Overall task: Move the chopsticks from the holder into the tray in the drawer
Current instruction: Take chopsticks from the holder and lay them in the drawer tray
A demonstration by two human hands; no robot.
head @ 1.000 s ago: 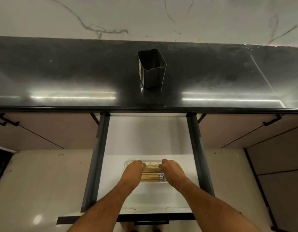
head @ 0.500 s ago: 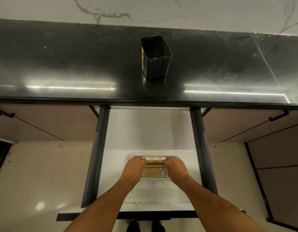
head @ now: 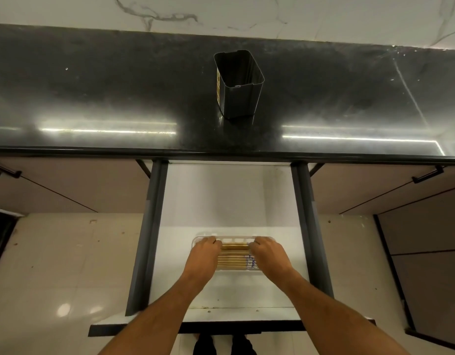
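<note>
A dark square holder point(head: 238, 84) stands upright on the black countertop, and I see nothing inside it. Below, the white drawer point(head: 229, 201) is pulled open. In it lies a clear plastic tray point(head: 234, 238) with several wooden chopsticks point(head: 232, 257) lying side by side, left to right. My left hand point(head: 203, 254) covers the tray's left part, fingers curled over the chopsticks. My right hand point(head: 268, 254) covers the right part in the same way. Both hands hide the chopstick ends.
Dark drawer rails point(head: 149, 226) run along both sides of the drawer. Closed cabinet doors with black handles point(head: 426, 176) flank it. The drawer's dark front edge point(head: 221, 327) is near my body, above the cream tiled floor point(head: 67, 265).
Both hands have slid a little towards the tray's far rim over the chopsticks. The view has shifted slightly; the holder has not moved.
</note>
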